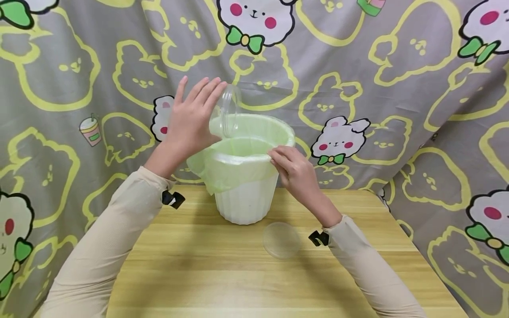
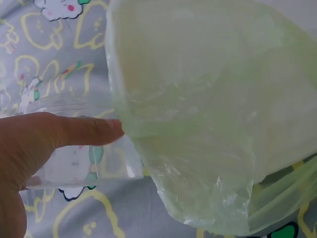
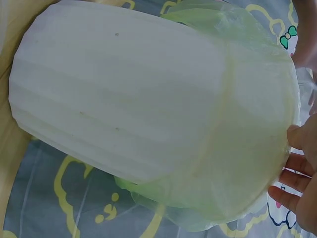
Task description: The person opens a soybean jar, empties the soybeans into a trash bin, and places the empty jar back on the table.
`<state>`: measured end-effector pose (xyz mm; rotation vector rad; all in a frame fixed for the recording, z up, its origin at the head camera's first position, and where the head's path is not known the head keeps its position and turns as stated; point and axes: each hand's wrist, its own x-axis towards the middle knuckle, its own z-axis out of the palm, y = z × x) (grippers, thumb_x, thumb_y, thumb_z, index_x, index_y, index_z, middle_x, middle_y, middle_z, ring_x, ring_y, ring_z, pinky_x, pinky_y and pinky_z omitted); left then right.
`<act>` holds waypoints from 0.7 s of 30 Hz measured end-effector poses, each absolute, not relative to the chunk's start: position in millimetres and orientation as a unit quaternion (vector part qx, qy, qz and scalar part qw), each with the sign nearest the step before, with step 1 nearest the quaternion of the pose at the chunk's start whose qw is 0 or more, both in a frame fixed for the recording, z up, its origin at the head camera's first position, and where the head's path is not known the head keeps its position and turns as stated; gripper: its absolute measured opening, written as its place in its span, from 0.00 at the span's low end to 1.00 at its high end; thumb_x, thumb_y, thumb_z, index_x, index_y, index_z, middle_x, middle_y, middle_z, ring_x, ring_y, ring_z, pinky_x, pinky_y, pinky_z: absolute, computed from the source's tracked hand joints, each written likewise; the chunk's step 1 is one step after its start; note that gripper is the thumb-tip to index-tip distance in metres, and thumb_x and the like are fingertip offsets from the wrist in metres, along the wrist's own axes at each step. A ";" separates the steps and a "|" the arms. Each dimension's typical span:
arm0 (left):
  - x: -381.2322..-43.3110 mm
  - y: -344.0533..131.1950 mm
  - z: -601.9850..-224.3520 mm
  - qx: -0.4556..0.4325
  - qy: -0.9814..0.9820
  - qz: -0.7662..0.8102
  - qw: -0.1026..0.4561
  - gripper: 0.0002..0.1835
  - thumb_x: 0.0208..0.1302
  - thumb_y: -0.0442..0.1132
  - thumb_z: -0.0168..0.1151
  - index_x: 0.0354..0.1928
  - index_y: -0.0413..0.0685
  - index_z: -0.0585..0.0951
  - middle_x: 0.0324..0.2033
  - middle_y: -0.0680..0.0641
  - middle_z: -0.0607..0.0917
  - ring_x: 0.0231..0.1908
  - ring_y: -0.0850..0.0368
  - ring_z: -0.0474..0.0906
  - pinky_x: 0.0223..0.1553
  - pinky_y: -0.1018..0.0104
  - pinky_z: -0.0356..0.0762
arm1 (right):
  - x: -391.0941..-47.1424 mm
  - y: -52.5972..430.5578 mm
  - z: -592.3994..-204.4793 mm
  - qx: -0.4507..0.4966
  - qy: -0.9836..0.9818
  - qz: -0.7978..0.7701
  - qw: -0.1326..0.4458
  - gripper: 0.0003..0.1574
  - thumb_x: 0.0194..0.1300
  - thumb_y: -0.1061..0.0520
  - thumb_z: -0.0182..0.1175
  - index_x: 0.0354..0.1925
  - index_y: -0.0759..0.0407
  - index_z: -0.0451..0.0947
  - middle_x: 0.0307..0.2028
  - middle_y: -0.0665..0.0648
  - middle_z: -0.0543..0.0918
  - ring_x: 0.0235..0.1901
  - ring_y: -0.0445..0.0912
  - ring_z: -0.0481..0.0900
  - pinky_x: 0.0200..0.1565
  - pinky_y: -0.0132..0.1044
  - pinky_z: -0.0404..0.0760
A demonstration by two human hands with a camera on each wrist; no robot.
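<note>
A white ribbed trash bin point(image 1: 247, 204) stands upright on the table, lined with a pale green plastic bag point(image 1: 232, 170) folded over its rim. My left hand point(image 1: 192, 119) holds a clear plastic jar point(image 1: 230, 106) tipped on its side, its mouth over the bin's opening. In the left wrist view the thumb lies along the jar point(image 2: 74, 168) near the bag's edge; I see nothing inside the jar. At the near right of the rim, my right hand point(image 1: 296, 172) pinches the bag-covered edge. The bin's floor is hidden.
A round translucent lid point(image 1: 281, 240) lies flat on the wooden table point(image 1: 222, 282), in front of the bin and between the forearms. A grey patterned curtain point(image 1: 334, 57) hangs right behind the bin and around the table's sides.
</note>
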<state>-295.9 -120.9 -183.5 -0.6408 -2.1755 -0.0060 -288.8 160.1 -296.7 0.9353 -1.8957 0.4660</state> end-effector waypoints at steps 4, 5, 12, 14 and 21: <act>-290.5 -123.4 -185.2 -0.256 -0.870 -0.082 0.413 0.68 0.31 0.50 0.89 0.78 0.48 0.61 0.75 0.44 0.67 0.76 0.45 0.60 0.82 0.47 0.41 | -289.0 161.0 -296.8 0.381 -0.774 0.191 0.468 0.14 0.69 0.63 0.64 0.51 0.64 0.86 0.48 0.63 0.86 0.53 0.58 0.84 0.56 0.50 0.85; -288.7 -123.9 -185.9 -0.257 -0.870 -0.103 0.409 0.68 0.31 0.51 0.89 0.78 0.49 0.61 0.75 0.44 0.67 0.76 0.45 0.60 0.81 0.47 0.42 | -289.0 161.2 -297.0 0.380 -0.775 0.191 0.467 0.14 0.69 0.63 0.64 0.51 0.63 0.86 0.48 0.63 0.86 0.53 0.58 0.84 0.56 0.50 0.85; -273.3 -124.4 -192.8 -0.251 -0.862 -0.283 0.337 0.69 0.28 0.56 0.89 0.78 0.56 0.62 0.74 0.50 0.69 0.73 0.50 0.65 0.75 0.47 0.63 | -289.3 161.3 -296.9 0.381 -0.775 0.190 0.468 0.14 0.69 0.63 0.64 0.52 0.63 0.86 0.48 0.63 0.87 0.53 0.58 0.84 0.56 0.50 0.85; -269.7 -124.1 -195.5 -0.249 -0.853 -0.328 0.320 0.68 0.27 0.55 0.90 0.77 0.57 0.64 0.73 0.50 0.71 0.70 0.50 0.68 0.69 0.46 0.71 | -289.1 161.3 -296.1 0.382 -0.774 0.189 0.468 0.14 0.69 0.63 0.64 0.52 0.63 0.86 0.48 0.63 0.87 0.53 0.58 0.84 0.56 0.50 0.85; -259.2 -123.3 -209.5 -0.270 -0.823 -0.415 0.279 0.63 0.26 0.48 0.92 0.73 0.55 0.70 0.64 0.50 0.79 0.64 0.55 0.74 0.66 0.51 0.74 | -290.3 162.4 -296.8 0.382 -0.775 0.190 0.466 0.14 0.70 0.63 0.63 0.52 0.63 0.86 0.48 0.63 0.87 0.52 0.57 0.84 0.55 0.49 0.85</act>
